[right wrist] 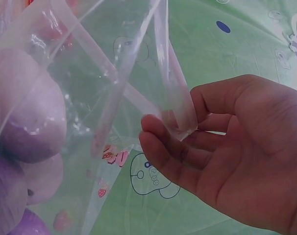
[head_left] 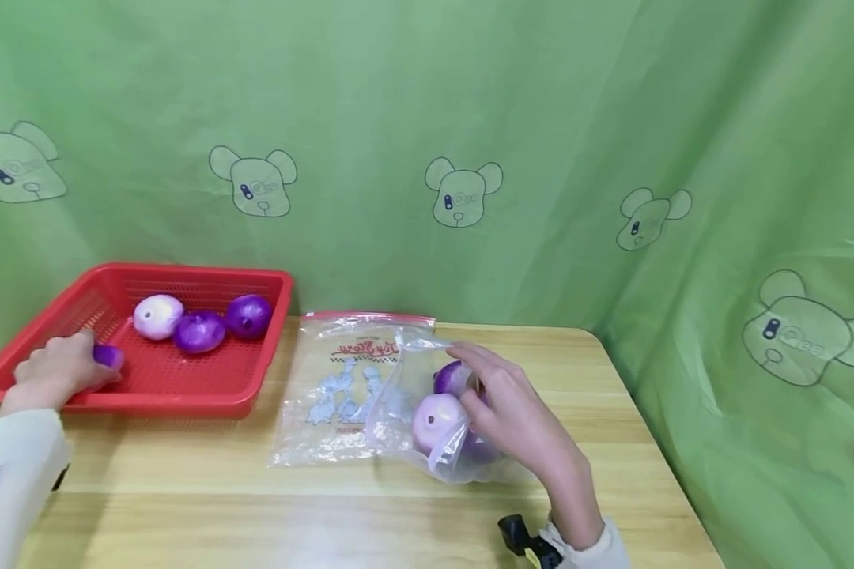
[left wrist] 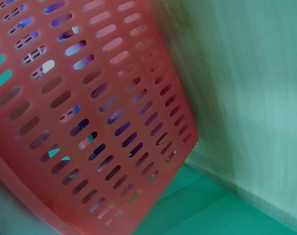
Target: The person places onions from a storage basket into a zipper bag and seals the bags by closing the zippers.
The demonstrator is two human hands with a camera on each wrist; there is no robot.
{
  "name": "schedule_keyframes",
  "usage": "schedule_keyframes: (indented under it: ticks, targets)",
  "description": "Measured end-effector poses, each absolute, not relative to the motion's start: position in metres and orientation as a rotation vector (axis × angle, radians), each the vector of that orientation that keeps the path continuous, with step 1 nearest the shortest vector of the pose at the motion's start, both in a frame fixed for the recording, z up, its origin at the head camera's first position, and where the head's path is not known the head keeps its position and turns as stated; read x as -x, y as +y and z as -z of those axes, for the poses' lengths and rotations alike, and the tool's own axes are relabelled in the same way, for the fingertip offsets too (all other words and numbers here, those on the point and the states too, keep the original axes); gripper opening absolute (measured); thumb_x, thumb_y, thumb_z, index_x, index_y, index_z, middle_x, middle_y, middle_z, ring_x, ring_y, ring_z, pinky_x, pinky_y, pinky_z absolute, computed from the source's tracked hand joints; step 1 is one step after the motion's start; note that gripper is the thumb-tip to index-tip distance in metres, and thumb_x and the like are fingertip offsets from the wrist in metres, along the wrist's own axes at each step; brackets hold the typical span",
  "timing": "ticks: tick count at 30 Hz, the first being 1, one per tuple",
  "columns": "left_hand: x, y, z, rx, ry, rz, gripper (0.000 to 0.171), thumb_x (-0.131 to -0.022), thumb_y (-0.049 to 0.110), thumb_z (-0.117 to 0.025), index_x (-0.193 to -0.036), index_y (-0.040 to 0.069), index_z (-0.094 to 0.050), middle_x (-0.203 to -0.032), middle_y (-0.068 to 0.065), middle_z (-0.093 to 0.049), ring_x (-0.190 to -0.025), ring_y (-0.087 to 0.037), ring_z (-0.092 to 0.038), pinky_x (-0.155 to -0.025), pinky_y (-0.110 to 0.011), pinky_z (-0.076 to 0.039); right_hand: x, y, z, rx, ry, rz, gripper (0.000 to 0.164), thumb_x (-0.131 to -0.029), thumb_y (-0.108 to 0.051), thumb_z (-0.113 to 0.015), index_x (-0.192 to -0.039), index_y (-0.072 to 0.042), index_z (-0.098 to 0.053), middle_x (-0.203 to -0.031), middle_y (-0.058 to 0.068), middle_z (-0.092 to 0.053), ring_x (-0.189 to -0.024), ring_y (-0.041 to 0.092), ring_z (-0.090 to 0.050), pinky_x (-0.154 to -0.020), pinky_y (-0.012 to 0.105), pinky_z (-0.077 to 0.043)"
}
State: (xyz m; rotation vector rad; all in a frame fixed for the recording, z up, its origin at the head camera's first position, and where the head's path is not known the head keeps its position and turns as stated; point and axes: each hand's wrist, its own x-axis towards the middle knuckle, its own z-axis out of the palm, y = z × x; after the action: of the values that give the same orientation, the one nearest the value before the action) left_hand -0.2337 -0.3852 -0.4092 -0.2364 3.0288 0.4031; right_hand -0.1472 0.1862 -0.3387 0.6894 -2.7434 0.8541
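Inside the red basket [head_left: 185, 387], my left hand [head_left: 58, 365] grips a purple onion [head_left: 109, 356], its fingers mostly hidden behind the hand. Farther back in the basket lie a whitish onion [head_left: 159, 317] and two purple onions, one in the middle [head_left: 199, 332] and one at the right [head_left: 249, 316]. My right hand [head_left: 501, 399] pinches the rim of a clear plastic bag [head_left: 398, 431]. Several onions sit in that bag, among them a pale one [head_left: 437, 424]. The right wrist view shows the bag's edge [right wrist: 180, 105] between thumb and fingers; the left wrist view shows only the basket's slotted wall [left wrist: 104, 117].
A flat printed zip bag [head_left: 345, 387] with a red seal lies on the wooden table [head_left: 256, 514], partly under the clear bag. Green curtain [head_left: 370, 79] with mouse-head drawings hangs behind and at the right. A black wrist device [head_left: 515, 535] sits by my right sleeve.
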Motion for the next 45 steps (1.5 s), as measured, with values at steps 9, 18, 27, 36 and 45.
schedule_keyframes:
  ticks: [9,18,27,36,45]
  targets:
    - [0.225,-0.382,0.405,0.221,3.105,-0.463,0.064,-0.085,0.026,-0.071,-0.124,-0.013,-0.038,-0.100,-0.043,-0.035,-0.079,-0.060,-0.047,-0.059,-0.066,-0.041,0.149,0.184,0.338,-0.703,-2.730,-0.827,0.054,-0.086,0.005,-0.058,-0.139,-0.002,-0.054,-0.146,0.016,-0.051,-0.134,0.032,-0.049,-0.105,0.045,-0.046]
    - [0.224,-0.362,0.406,0.126,3.211,-0.501,0.066,-0.087,0.032,-0.070,-0.125,-0.012,-0.040,-0.104,-0.041,-0.036,-0.084,-0.062,-0.048,-0.057,-0.068,-0.042,0.148,0.186,0.338,-0.699,-2.732,-0.820,0.054,-0.086,0.004,-0.058,-0.140,-0.001,-0.054,-0.146,0.017,-0.050,-0.136,0.033,-0.047,-0.110,0.046,-0.040]
    - [0.220,-0.341,0.404,0.008,3.324,-0.555,0.063,-0.090,0.043,-0.069,-0.110,-0.011,-0.045,-0.095,-0.034,-0.054,-0.085,-0.052,-0.056,-0.060,-0.062,-0.039,0.147,0.186,0.337,-0.686,-2.739,-0.817,0.054,-0.086,0.004,-0.058,-0.139,-0.001,-0.054,-0.146,0.017,-0.051,-0.136,0.033,-0.047,-0.110,0.047,-0.040]
    - [0.210,-0.303,0.402,-0.138,3.396,-0.576,0.070,-0.094,0.043,-0.065,-0.137,-0.009,-0.044,-0.123,-0.042,-0.049,-0.102,-0.063,-0.050,-0.069,-0.065,-0.032,0.147,0.186,0.337,-0.682,-2.741,-0.824,0.055,-0.086,0.005,-0.059,-0.140,-0.001,-0.054,-0.146,0.017,-0.050,-0.136,0.033,-0.047,-0.110,0.047,-0.039]
    - [0.200,-0.264,0.395,-0.245,3.477,-0.677,0.059,-0.092,0.034,-0.067,-0.139,0.003,-0.050,-0.129,-0.036,-0.051,-0.107,-0.055,-0.045,-0.071,-0.059,-0.031,0.147,0.186,0.337,-0.693,-2.736,-0.820,0.055,-0.085,0.005,-0.059,-0.139,0.000,-0.054,-0.146,0.018,-0.050,-0.135,0.034,-0.048,-0.109,0.046,-0.042]
